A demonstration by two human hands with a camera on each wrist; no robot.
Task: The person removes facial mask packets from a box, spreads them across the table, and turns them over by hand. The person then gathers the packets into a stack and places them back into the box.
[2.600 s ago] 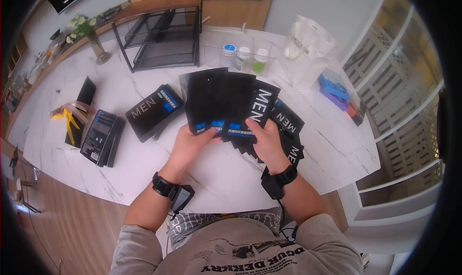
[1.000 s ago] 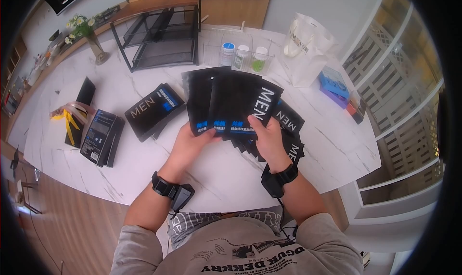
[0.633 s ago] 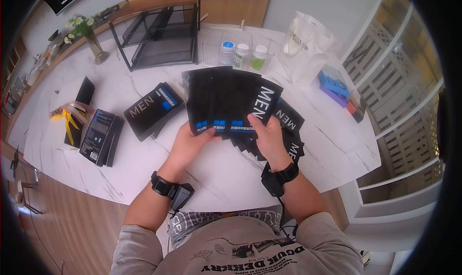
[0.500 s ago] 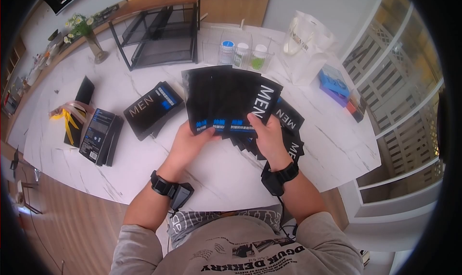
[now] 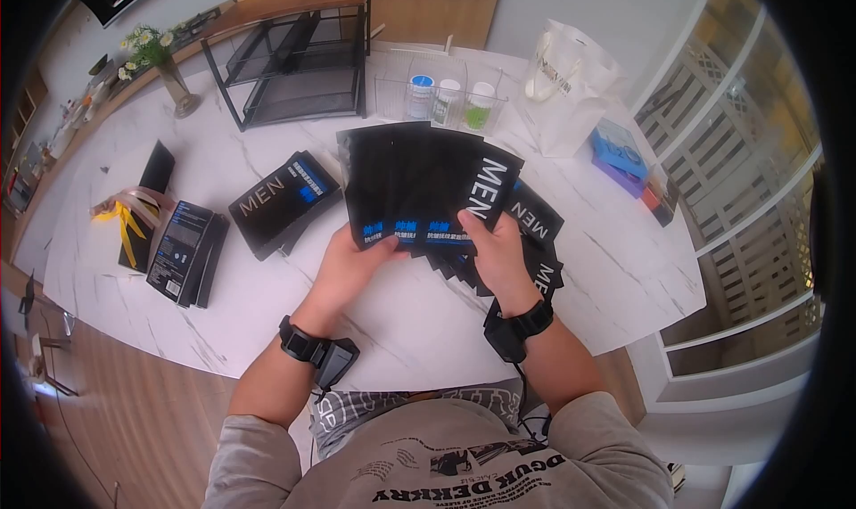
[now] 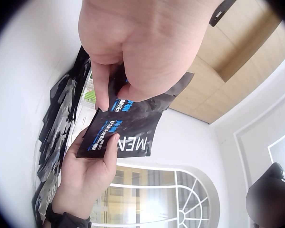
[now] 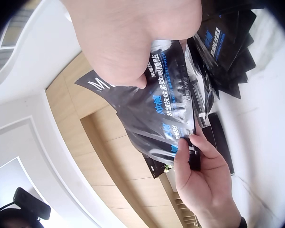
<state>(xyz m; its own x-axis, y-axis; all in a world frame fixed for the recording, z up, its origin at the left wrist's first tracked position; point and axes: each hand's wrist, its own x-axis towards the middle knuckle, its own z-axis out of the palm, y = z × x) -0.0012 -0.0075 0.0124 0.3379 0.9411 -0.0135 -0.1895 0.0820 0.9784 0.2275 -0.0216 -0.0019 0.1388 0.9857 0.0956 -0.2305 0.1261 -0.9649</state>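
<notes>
Several black packets (image 5: 437, 179) with blue and white print are held up as a fan between both hands. The left hand (image 5: 350, 264) pinches their lower left edge, thumb in front. At the lower right edge the right hand (image 5: 495, 259) grips the packet marked MEN, its thumb on the front. In the left wrist view, fingers and thumb of the left hand (image 6: 142, 42) close on the packets (image 6: 128, 128). The right wrist view shows the right hand (image 7: 133, 42) over the fan's other end. More black packets (image 5: 539, 224) lie spread on the table beneath and beside the right hand.
A stack of black MEN boxes (image 5: 283, 204) lies left of the fan, with further black boxes (image 5: 183, 255) and a yellow ribbon (image 5: 125, 217) farther left. Behind stand a mesh rack (image 5: 299, 77), clear organiser with bottles (image 5: 479, 106), white bag (image 5: 566, 90), flower vase (image 5: 182, 94) and blue box (image 5: 618, 150).
Since the earliest frame, the fanned packets have shifted slightly and their overlap has changed, with the left ones closer together. Both hands keep their grip; over the last half second they barely move.
</notes>
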